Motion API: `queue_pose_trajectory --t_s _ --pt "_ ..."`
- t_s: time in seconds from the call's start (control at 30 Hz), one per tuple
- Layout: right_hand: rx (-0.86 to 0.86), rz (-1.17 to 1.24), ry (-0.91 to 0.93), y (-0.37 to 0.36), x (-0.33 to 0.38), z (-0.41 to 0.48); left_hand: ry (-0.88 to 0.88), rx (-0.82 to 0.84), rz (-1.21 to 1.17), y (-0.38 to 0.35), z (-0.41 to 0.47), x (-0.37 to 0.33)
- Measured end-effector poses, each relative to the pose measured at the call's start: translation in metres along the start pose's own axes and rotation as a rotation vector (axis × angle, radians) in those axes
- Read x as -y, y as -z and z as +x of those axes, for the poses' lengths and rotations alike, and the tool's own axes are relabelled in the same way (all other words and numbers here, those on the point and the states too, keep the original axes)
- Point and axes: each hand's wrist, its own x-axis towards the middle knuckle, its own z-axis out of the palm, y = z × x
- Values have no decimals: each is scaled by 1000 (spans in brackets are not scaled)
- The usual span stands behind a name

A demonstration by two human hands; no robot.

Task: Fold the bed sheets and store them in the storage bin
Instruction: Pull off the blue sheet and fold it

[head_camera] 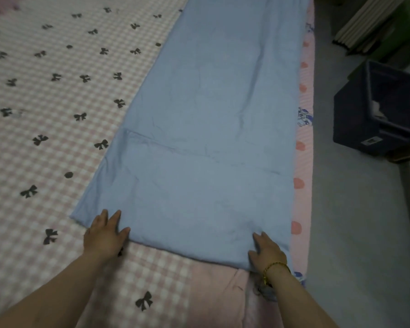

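A light blue bed sheet (211,110) lies folded into a long strip on the bed, running away from me. My left hand (105,235) rests on its near left corner, thumb and fingers on top of the cloth edge. My right hand (266,250), with a gold bracelet at the wrist, presses on the near right corner. Whether either hand pinches the cloth cannot be told. A dark blue storage bin (355,119) stands on the floor at the right, with something pale inside.
Under the sheet lies a pink-and-white checked bedspread (45,95) with black bows. A pink striped mattress edge (304,162) borders the grey floor (355,221). Stacked slats (362,27) and a green object (405,31) stand at the far right.
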Motion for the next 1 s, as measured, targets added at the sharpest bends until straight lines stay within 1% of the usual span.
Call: queue_pose_trajectory --t_s 0.1,0.17,0.27,0.33,0.37,0.47,0.57,0.67,0.7,0.8,0.87,0.9,0.97,1.0 --pt "23 -96 152 5 -17 -5 88 -40 -325 -22 -27 -21" --pt "47 -173 286 8 -38 -8 121 -93 -546 -45 -54 -51" --pt "82 -256 447 11 -58 -8 157 -161 -765 -80 -86 -89" --pt "96 -296 536 10 -67 -12 186 -140 -926 -101 -101 -109" --pt "109 -332 565 10 -71 -14 225 -127 -1027 -111 -110 -118" --pt "88 -417 617 11 -75 -13 273 -131 -1214 -121 -121 -131" --pt "69 -521 680 10 -71 -12 351 -181 -1394 -120 -125 -128" --pt "54 -651 737 10 -60 -6 475 -231 -1713 -118 -127 -123" --pt "48 -686 738 10 -58 -5 493 -231 -1771 -116 -128 -122" --pt "56 -724 744 9 -49 -2 552 -285 -1820 -111 -119 -120" --pt "-124 -674 839 1 -47 5 585 -335 -1845 -105 -112 -125" --pt "-161 -635 855 -3 -45 13 575 -360 -1849 -101 -105 -128" --pt "-183 -581 908 -19 -52 32 545 -393 -1848 -89 -90 -138" --pt "-150 -577 958 -25 -56 41 525 -424 -1838 -81 -84 -142"
